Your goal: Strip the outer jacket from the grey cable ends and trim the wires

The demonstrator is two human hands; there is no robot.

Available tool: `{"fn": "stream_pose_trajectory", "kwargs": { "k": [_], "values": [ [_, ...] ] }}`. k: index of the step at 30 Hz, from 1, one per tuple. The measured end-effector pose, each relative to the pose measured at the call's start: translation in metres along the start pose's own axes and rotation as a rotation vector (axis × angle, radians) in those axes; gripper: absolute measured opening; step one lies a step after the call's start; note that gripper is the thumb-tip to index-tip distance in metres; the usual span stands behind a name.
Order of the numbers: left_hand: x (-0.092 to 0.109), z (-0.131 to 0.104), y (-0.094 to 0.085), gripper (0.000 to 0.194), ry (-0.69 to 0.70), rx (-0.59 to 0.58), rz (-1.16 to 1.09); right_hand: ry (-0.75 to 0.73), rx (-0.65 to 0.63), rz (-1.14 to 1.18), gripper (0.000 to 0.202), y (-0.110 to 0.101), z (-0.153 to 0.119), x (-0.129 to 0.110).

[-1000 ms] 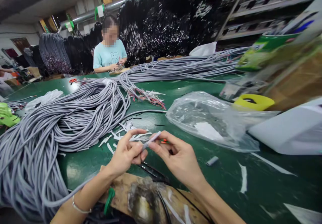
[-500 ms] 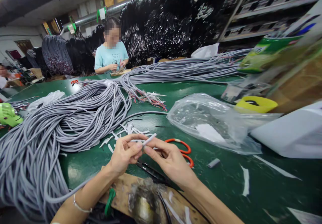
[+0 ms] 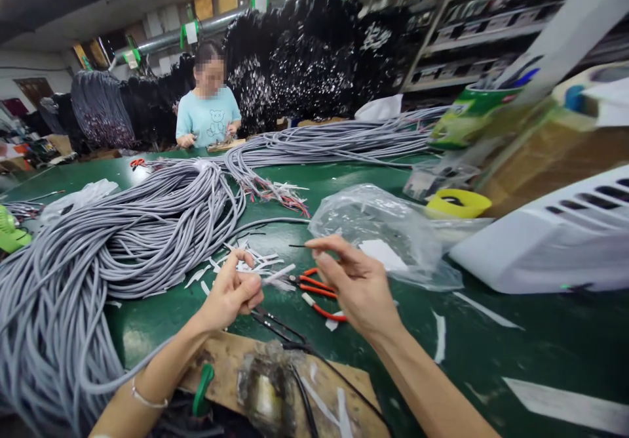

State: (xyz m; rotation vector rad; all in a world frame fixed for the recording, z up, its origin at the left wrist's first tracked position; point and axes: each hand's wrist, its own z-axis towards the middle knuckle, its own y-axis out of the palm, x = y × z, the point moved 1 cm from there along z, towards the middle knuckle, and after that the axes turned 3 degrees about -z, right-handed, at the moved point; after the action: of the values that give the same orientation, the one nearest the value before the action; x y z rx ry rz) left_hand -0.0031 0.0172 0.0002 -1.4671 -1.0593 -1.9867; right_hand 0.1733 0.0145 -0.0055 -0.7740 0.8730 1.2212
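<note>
My left hand is closed around a grey cable, and its whitish end sticks out to the right past the thumb. To the right and slightly higher, my right hand pinches a thin black strip between thumb and forefinger. The strip's tip points left, apart from the cable end. Orange-handled scissors lie on the green table between the hands, partly behind the right one. Scraps of white wrapping are strewn behind the left hand. What the left palm covers is hidden.
A large bundle of grey cables fills the left side. Nearer lies a wooden board with a taped metal lump. A clear plastic bag, yellow tape roll and white vented box stand right. A co-worker sits opposite.
My hands were together at the cable end and have moved apart. The right hand has drawn away to the right and up with the black strip. The view has turned slightly right.
</note>
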Motion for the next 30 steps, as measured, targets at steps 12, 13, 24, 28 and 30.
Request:
{"fn": "stream_pose_trajectory", "kwargs": {
  "k": [12, 13, 24, 28, 30],
  "values": [
    [-0.006, 0.001, 0.007, 0.04, -0.08, 0.184, -0.066, -0.114, -0.1, -0.197, 0.018, 0.038, -0.022, -0.015],
    [-0.006, 0.001, 0.007, 0.041, -0.056, 0.222, -0.02, -0.156, -0.082, -0.282, 0.018, 0.039, -0.024, -0.015],
    [0.001, 0.0, 0.001, 0.044, -0.028, 0.32, 0.191, -0.125, -0.424, -0.545, 0.031, 0.024, -0.014, -0.009],
    [0.006, 0.0, -0.001, 0.043, 0.022, 0.282, 0.515, 0.036, -0.263, -0.337, 0.028, 0.009, -0.007, -0.015],
    [0.008, -0.001, 0.001, 0.039, 0.073, 0.236, 0.667, 0.046, -0.267, -0.237, 0.028, 0.008, -0.007, -0.02]
  ]
}}
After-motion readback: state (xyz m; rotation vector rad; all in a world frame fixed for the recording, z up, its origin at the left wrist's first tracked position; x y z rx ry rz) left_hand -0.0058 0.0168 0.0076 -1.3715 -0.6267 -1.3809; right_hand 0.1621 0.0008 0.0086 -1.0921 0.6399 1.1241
